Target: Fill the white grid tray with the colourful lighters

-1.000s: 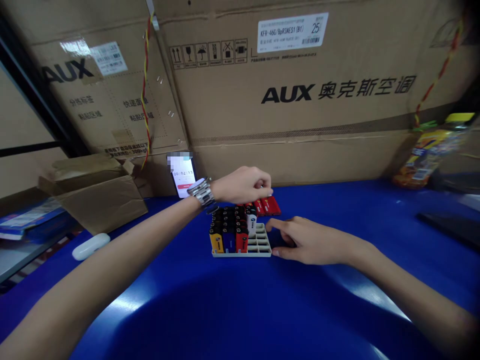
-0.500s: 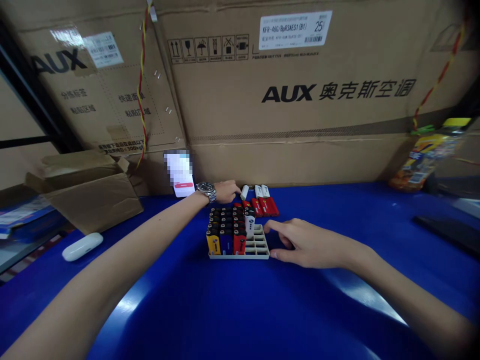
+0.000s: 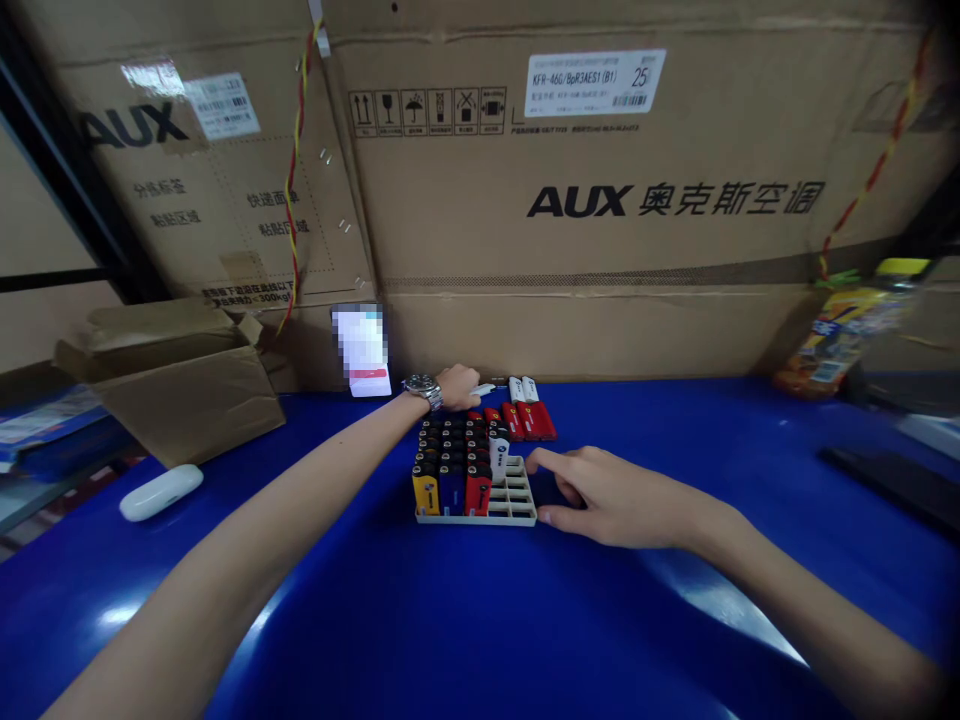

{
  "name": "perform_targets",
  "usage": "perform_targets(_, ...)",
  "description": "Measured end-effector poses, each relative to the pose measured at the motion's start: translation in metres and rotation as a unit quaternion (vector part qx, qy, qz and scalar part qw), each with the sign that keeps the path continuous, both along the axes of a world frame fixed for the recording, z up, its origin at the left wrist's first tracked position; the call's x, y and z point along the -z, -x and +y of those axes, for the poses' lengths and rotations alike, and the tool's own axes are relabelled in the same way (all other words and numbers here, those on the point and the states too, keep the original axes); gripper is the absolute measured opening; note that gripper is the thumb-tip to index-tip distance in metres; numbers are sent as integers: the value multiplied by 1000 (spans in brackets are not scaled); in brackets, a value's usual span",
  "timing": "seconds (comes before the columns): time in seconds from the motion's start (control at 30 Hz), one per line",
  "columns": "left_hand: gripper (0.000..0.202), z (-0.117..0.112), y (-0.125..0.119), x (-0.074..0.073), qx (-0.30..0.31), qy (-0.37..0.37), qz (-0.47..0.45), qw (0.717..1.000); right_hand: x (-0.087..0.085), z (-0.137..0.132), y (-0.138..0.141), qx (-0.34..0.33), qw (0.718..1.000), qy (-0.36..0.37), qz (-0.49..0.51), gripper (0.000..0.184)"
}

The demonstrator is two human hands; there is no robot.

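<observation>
In the head view, my left hand, wearing a metal watch, is closed at the back of the blue table. A white lighter sticks out, tilted, from its fingertips; the far fingers are hidden. My right hand rests at the right side of a pale lighter tray, with index finger and thumb against its corners. Upright yellow, blue and red lighters fill columns of the tray. One white lighter stands in the fourth column, among bare slots.
Behind the tray lie several red lighters and two white lighters. A lit phone leans against the large cardboard box. An open carton and a white case are left; a drink bottle and dark object right.
My left hand has closed on the white lighter, which has tipped from its earlier position toward the hand. My right hand stays by the tray. The whole view has shifted slightly.
</observation>
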State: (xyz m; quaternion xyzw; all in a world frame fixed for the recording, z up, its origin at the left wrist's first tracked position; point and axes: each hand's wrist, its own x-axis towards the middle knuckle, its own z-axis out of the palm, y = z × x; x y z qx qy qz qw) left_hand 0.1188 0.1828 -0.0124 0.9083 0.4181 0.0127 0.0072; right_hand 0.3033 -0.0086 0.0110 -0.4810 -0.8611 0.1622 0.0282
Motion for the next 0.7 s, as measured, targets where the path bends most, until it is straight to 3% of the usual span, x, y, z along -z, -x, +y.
perform_targets(0.27, 10, -9, 24, -12, -16, 28, -57, 998, -2, -2, 2, 4, 1000, -7, -2, 32)
perform_targets(0.53, 10, -19, 32, 0, -48, 81, -206, 974, -1, -1, 3, 3, 1000, 0, 6, 31)
perform_targets(0.7, 46, -24, 27, 8, -47, 68, -258, 963, -1, -1, 3, 4, 1000, -5, 8, 30)
